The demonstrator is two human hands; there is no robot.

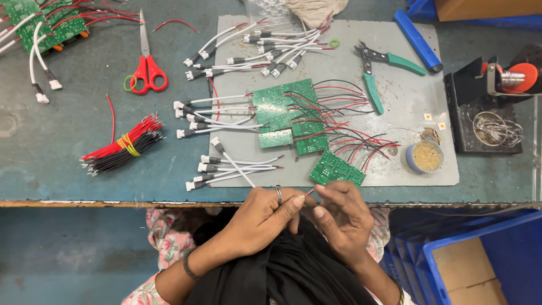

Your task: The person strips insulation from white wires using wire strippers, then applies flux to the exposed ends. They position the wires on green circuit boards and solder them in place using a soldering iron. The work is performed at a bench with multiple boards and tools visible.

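At the near edge of the bench (68, 169) both hands meet over the person's lap. The left hand (265, 217), a ring on one finger, has its grip narrowed to a pinch on a thin red wire (309, 192); the right hand (341, 217) closes its fingertips on the same wire from the other side. Just beyond the grip lies a small green circuit board (337, 168), with more green boards and their red and black leads farther out on a grey mat (406, 107). Left of the grip sit white-plug cables (226, 169), then a banded bundle of red and black wires (124, 144), with red-handled scissors (148, 68) farther off. Right of the grip stands a small round blue tin (425, 156), and below the bench edge a blue crate holding a plain brown carton (468, 271).
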